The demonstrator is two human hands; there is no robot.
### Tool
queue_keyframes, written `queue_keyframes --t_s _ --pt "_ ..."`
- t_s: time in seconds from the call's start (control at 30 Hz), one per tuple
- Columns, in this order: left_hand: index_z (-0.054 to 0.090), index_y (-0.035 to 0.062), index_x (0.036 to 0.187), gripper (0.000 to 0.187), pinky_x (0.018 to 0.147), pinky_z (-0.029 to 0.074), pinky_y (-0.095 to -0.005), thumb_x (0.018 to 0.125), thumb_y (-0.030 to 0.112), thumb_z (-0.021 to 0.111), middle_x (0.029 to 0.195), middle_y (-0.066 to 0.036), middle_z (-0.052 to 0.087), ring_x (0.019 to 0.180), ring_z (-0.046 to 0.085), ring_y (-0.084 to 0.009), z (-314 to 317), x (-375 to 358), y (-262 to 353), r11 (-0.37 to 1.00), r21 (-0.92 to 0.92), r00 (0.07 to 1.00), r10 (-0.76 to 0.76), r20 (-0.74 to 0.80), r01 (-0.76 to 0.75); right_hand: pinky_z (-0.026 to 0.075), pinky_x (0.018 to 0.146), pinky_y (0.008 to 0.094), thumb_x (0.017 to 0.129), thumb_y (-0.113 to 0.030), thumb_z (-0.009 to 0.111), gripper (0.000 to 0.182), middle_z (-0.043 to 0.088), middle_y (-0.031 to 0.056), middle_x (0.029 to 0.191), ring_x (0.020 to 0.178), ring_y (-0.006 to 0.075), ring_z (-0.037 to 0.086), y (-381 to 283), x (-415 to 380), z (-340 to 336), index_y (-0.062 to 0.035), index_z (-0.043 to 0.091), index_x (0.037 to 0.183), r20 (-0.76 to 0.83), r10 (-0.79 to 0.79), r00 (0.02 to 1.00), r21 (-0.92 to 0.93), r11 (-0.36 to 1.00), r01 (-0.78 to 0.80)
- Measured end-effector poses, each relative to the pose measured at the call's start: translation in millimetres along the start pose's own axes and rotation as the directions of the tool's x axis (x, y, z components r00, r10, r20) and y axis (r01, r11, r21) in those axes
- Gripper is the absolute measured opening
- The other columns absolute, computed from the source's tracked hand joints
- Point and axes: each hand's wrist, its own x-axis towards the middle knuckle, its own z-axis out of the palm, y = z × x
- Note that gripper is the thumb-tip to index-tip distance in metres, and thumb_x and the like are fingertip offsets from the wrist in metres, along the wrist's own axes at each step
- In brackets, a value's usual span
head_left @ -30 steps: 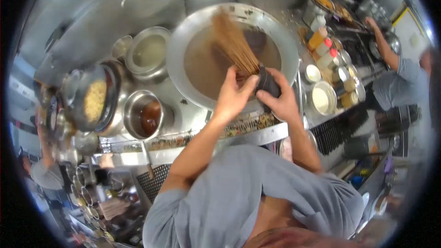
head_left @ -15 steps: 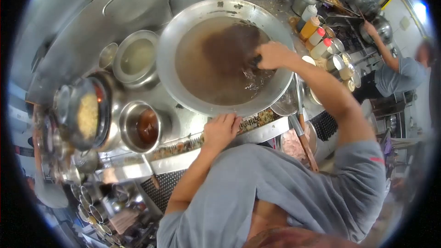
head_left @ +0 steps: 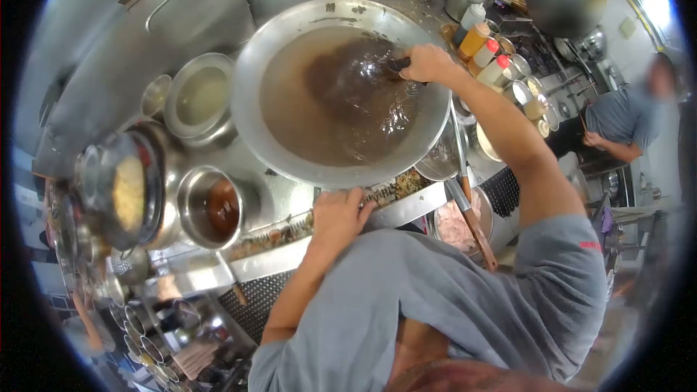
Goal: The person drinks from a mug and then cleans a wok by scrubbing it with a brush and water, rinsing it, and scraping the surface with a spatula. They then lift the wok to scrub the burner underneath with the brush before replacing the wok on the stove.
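A very wide metal wok (head_left: 250,134) holds murky brown water (head_left: 290,109), with a darker patch toward its far side. My right hand (head_left: 430,64) is closed around a dark object (head_left: 398,64) at the wok's right side. Only short black ends of it show; what kind it is, I cannot make out. Ripples and glints spread across the water by that hand. My left hand (head_left: 340,218) leans on the counter edge (head_left: 290,250) just in front of the wok, its fingers bent over it.
Left stand a pot of reddish-brown liquid (head_left: 221,210), a pan of pale liquid (head_left: 202,94) and a pan of yellow food (head_left: 129,192). Squeeze bottles (head_left: 475,40) line the right. Below them, a long-handled tool (head_left: 475,229) crosses a bowl of pink meat (head_left: 454,221). A co-worker (head_left: 617,120) stands right.
My right hand has shifted up and left with the dark object, and the water is more stirred. My left hand stays on the edge. The co-worker's arm has come down.
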Motion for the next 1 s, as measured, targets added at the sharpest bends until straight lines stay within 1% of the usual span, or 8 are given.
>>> queue_keyframes --t_s 0.1,0.17,0.27,0.43,0.63,0.8,0.87,1.0 --pt "0.062 0.0088 0.098 0.024 0.083 0.04 -0.0429 0.087 0.029 0.071 0.078 -0.008 0.069 0.075 0.064 -0.0246 -2.4 -4.8 4.1 0.998 0.049 0.994 0.045 -0.098 -0.041 0.055 0.087 0.047 0.079 -0.032 0.068 0.039 0.071 0.0216 0.102 0.097 0.0378 0.069 13.4 -27.1 -14.8 -0.0104 0.07 0.112 0.07 -0.077 0.995 0.006 0.997 0.076" --pt "0.062 0.0093 0.103 0.026 0.089 0.037 -0.0443 0.086 0.027 0.072 0.085 -0.008 0.069 0.08 0.063 -0.0247 1.2 -8.4 2.1 1.0 0.013 0.998 -0.004 -0.055 0.004 0.055 0.087 0.0477 0.078 -0.03 0.066 0.037 0.071 0.0224 0.099 0.098 0.0383 0.069 20.2 -48.8 -31.3 -0.0088 0.072 0.108 0.101 -0.05 0.994 -0.157 0.985 0.066" --pt "0.062 0.0086 0.103 0.026 0.09 0.036 -0.0445 0.087 0.026 0.072 0.085 -0.009 0.069 0.08 0.063 -0.028 0.2 -3.8 4.8 0.999 -0.042 0.999 -0.005 -0.044 0.003 0.055 0.088 0.0481 0.078 -0.03 0.065 0.038 0.071 0.0231 0.1 0.099 0.0391 0.069 23.5 -0.3 -13.6 -0.0072 0.072 0.107 -0.039 -0.018 0.999 -0.165 0.986 0.011" --pt "0.059 0.0074 0.107 0.031 0.089 0.035 -0.0444 0.087 0.027 0.072 0.081 -0.01 0.068 0.082 0.063 -0.0277 -4.2 -14.0 7.7 0.998 -0.015 0.998 -0.056 -0.033 0.055 0.055 0.089 0.0479 0.077 -0.032 0.066 0.043 0.07 0.0218 0.107 0.103 0.0386 0.068 1.3 38.4 6.0 -0.0055 0.07 0.111 -0.067 -0.012 0.998 0.055 0.998 0.016" --pt "0.06 0.0083 0.104 0.03 0.088 0.035 -0.0455 0.083 0.026 0.074 0.088 -0.008 0.07 0.085 0.064 -0.0278 0.7 -5.3 2.7 0.996 -0.078 0.999 -0.043 -0.029 0.041 0.056 0.088 0.0458 0.082 -0.032 0.065 0.037 0.071 0.0192 0.105 0.102 0.0363 0.068 18.1 -22.7 -45.3 -0.0065 0.071 0.108 0.043 0.002 0.999 -0.214 0.977 0.007" --pt "0.058 0.0072 0.103 0.029 0.084 0.033 -0.0441 0.087 0.026 0.073 0.082 -0.01 0.069 0.079 0.063 -0.0289 0.5 -1.2 3.8 0.999 -0.052 0.997 -0.006 -0.074 0.002 0.055 0.09 0.0457 0.08 -0.032 0.066 0.043 0.07 0.0203 0.11 0.105 0.038 0.067 -7.2 66.6 -2.8 -0.0057 0.068 0.114 -0.021 0.055 0.998 -0.108 0.992 -0.057" --pt "0.059 0.007 0.104 0.029 0.085 0.033 -0.0446 0.087 0.026 0.073 0.083 -0.009 0.069 0.08 0.063 -0.0294 -1.7 -6.5 5.0 0.996 -0.068 0.997 -0.065 -0.039 0.062 0.055 0.091 0.0458 0.079 -0.032 0.067 0.044 0.07 0.0206 0.11 0.106 0.0386 0.067 -11.5 60.5 15.1 -0.0056 0.068 0.115 -0.112 0.015 0.994 0.088 0.996 -0.005" --pt "0.059 0.0069 0.104 0.03 0.086 0.033 -0.0447 0.087 0.026 0.073 0.083 -0.009 0.069 0.08 0.063 -0.0291 1.9 -7.9 2.1 0.994 -0.08 0.996 -0.073 -0.042 0.069 0.056 0.085 0.0466 0.081 -0.039 0.07 0.039 0.072 0.0155 0.102 0.098 0.0349 0.069 19.5 1.5 -18.2 -0.0181 0.072 0.114 0.037 0.025 0.999 -0.196 0.98 -0.017"
